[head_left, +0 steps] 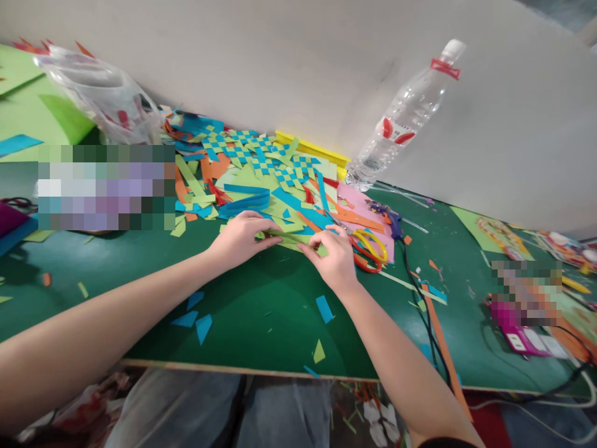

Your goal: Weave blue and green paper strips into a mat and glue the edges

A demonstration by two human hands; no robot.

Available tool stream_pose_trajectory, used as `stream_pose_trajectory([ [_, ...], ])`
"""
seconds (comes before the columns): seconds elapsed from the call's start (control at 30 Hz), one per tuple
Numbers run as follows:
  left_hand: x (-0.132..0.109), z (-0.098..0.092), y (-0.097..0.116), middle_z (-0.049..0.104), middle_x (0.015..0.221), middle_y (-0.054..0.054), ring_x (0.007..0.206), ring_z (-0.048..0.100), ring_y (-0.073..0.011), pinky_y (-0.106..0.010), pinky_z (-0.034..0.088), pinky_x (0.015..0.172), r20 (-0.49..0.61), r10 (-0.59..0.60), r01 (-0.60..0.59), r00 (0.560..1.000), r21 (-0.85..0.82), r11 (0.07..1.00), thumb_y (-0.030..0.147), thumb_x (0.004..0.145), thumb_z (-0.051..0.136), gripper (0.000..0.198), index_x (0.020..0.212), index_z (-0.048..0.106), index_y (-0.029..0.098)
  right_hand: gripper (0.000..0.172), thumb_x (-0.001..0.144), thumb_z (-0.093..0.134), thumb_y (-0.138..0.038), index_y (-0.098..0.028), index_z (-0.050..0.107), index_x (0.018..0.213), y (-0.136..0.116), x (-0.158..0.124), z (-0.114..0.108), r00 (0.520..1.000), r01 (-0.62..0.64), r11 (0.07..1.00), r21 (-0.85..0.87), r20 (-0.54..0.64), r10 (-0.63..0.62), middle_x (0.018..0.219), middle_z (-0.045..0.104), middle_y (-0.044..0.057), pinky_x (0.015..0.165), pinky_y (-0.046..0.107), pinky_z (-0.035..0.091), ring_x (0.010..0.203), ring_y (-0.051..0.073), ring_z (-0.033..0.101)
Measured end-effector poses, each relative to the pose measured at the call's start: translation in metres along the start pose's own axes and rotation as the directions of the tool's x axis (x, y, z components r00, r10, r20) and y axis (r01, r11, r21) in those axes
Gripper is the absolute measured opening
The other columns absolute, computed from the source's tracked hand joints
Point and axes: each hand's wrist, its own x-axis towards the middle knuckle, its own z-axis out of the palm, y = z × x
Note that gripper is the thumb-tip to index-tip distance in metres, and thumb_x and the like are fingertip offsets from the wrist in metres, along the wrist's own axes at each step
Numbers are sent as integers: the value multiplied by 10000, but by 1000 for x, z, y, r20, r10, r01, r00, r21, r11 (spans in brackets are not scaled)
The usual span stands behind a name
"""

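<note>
Between my two hands stretches a light green paper strip (290,238), just above the green table. My left hand (242,239) pinches its left end, thumb below and fingers above. The other end is pinched between the thumb and fingers of my right hand (333,255). Right beside my right hand lie scissors (370,249) with yellow and orange handles. Beyond the hands, woven blue-and-green paper pieces (261,155) sit on a heap of loose strips. A folded blue paper strip (245,200) is just past my left hand.
A clear water bottle (405,115) leans by the wall at the back. A plastic bag with a cup (105,93) stands at back left. Blue scraps (325,309) lie near the table's front edge. A black cable (422,311) and a magenta device (517,330) are at the right.
</note>
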Motion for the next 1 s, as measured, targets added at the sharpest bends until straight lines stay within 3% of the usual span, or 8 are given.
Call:
stream_pose_trajectory([
  [0.57, 0, 1, -1, 750, 809, -37, 805, 644, -201, -383, 516, 883, 37, 7, -7, 999, -6, 1000, 515, 944, 451, 415, 870, 738, 226, 331, 910, 582, -422, -232, 464, 666, 1, 0, 0, 1000, 13, 1000, 9, -8, -13, 576, 559, -53, 920, 366, 446, 554, 119, 528],
  [0.7, 1, 0, -1, 757, 832, -30, 783, 648, -193, -389, 513, 910, 50, 37, -36, 998, -16, 999, 516, 953, 428, 428, 868, 737, 232, 173, 873, 645, -392, -230, 585, 861, 0, 0, 0, 1000, 14, 1000, 19, -18, -14, 709, 673, -20, 922, 373, 465, 663, 146, 622],
  [0.83, 2, -1, 0, 760, 860, -30, 788, 657, -193, -406, 505, 939, 67, 45, -43, 997, -24, 999, 503, 961, 417, 423, 880, 733, 235, 189, 885, 640, -346, -236, 626, 1038, 0, -1, 1, 999, 30, 999, 38, 24, -31, 880, 743, 11, 967, 405, 456, 771, 165, 689],
  [1.0, 1, -1, 1, 760, 889, -24, 828, 666, -198, -431, 482, 983, 89, 36, -32, 995, -47, 998, 492, 959, 431, 393, 920, 731, 240, 89, 918, 598, -287, -238, 659, 876, 2, -2, 2, 998, 59, 998, 38, 7, -59, 809, 752, -13, 952, 381, 466, 683, 138, 675],
])
